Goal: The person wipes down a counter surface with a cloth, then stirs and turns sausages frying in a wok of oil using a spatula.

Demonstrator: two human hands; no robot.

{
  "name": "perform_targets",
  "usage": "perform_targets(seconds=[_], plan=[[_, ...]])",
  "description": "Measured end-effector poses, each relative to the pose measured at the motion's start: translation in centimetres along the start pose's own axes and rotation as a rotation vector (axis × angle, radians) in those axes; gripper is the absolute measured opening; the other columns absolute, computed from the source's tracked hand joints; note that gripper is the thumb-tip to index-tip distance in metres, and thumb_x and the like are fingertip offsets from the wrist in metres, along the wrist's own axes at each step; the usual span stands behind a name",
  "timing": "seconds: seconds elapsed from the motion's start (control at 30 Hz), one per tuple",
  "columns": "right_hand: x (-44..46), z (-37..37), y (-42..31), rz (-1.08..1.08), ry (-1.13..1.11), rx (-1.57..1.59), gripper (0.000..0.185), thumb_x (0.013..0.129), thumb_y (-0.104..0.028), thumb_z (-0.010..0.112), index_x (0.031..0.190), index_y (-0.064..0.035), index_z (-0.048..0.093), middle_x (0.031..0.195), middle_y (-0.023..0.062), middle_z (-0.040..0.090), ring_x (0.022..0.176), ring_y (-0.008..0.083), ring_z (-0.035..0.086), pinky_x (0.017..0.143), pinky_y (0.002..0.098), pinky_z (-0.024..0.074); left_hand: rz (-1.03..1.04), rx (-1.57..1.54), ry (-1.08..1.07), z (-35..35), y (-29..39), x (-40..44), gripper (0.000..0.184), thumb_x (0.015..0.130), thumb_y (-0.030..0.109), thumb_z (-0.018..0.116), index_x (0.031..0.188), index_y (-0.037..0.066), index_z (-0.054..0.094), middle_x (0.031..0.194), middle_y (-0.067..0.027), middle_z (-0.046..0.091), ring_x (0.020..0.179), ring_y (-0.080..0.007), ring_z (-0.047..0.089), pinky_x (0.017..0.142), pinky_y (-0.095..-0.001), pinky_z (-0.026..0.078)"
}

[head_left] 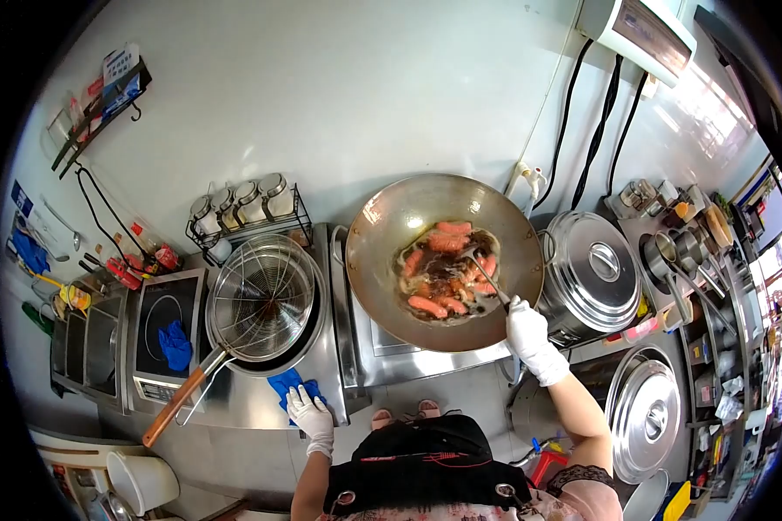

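My right hand (531,341), in a white glove, is closed around a long-handled metal cooking utensil (493,285). Its tip dips among the food, so I cannot make out whether it is a ladle or a spatula. The wide metal wok (382,217) holds bubbling oily liquid with reddish-pink sausage-like pieces (427,306) and darker bits. My left hand (311,415), also gloved, lies with fingers spread on a crumpled blue cloth (288,382) at the front edge of the steel counter (243,406).
Left of the wok, a wooden-handled wire strainer (265,295) rests on a dark pan, its handle (182,398) jutting past the counter. Behind are spice jars in a rack (250,204). A lidded steel pot (593,269) stands right of the wok. An induction hob (161,326) holds another blue cloth.
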State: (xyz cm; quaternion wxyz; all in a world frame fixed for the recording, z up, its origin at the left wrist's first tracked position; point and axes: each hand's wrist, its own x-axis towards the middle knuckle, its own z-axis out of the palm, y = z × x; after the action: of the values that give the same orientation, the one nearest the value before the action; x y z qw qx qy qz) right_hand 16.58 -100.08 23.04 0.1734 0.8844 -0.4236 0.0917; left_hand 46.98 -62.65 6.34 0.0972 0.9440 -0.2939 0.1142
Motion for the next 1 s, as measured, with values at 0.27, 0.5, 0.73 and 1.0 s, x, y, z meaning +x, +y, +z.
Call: perform_targets(seconds=[0.27, 0.5, 0.73, 1.0], plan=[[-4.7, -3.6, 0.5, 0.048, -0.047, 0.181, 0.01, 0.08, -0.011, 0.058, 0.086, -0.0033, 0.057, 0.065, 0.0107, 0.06, 0.053, 0.0286, 0.06, 0.054, 0.0394, 0.0495, -0.009, -0.021, -0.026, -0.6, 0.3, 0.1, 0.053, 0.088, 0.023, 0.049, 0.135, 0.0, 0.041, 0.141, -0.0218, 0.038, 0.131, -0.0374, 0.032, 0.108, -0.0485, 0.023], [-3.2, -4.8, -1.5, -0.062, -0.268, 0.444, 0.024, 0.073, -0.019, 0.067, 0.086, -0.0021, 0.055, 0.074, 0.0156, 0.062, 0.064, 0.0305, 0.064, 0.057, 0.0404, 0.0515, 0.001, -0.039, 0.023, -0.6, 0.4, 0.2, 0.051, 0.086, 0.021, 0.053, 0.132, 0.0, 0.045, 0.138, -0.0223, 0.041, 0.128, -0.0395, 0.035, 0.107, -0.0503, 0.025], [1.4, -1.4, -5.1, 0.003, -0.179, 0.505, 0.02, 0.076, -0.018, 0.063, 0.084, -0.0012, 0.057, 0.071, 0.0158, 0.062, 0.064, 0.0322, 0.065, 0.057, 0.0402, 0.0528, 0.002, -0.036, 0.014, 0.0, 0.1, 0.0, 0.051, 0.087, 0.021, 0.052, 0.133, 0.001, 0.043, 0.139, -0.022, 0.04, 0.129, -0.0393, 0.034, 0.107, -0.0509, 0.024], [4.0, 2.0, -3.9, 0.037, 0.101, 0.129, 0.013, 0.086, -0.01, 0.049, 0.076, -0.0055, 0.054, 0.058, 0.0061, 0.056, 0.046, 0.022, 0.061, 0.042, 0.0334, 0.0488, 0.002, -0.008, 0.008, 0.3, -0.1, -0.1, 0.053, 0.087, 0.024, 0.05, 0.134, 0.001, 0.041, 0.141, -0.021, 0.038, 0.131, -0.0378, 0.032, 0.108, -0.0496, 0.023]])
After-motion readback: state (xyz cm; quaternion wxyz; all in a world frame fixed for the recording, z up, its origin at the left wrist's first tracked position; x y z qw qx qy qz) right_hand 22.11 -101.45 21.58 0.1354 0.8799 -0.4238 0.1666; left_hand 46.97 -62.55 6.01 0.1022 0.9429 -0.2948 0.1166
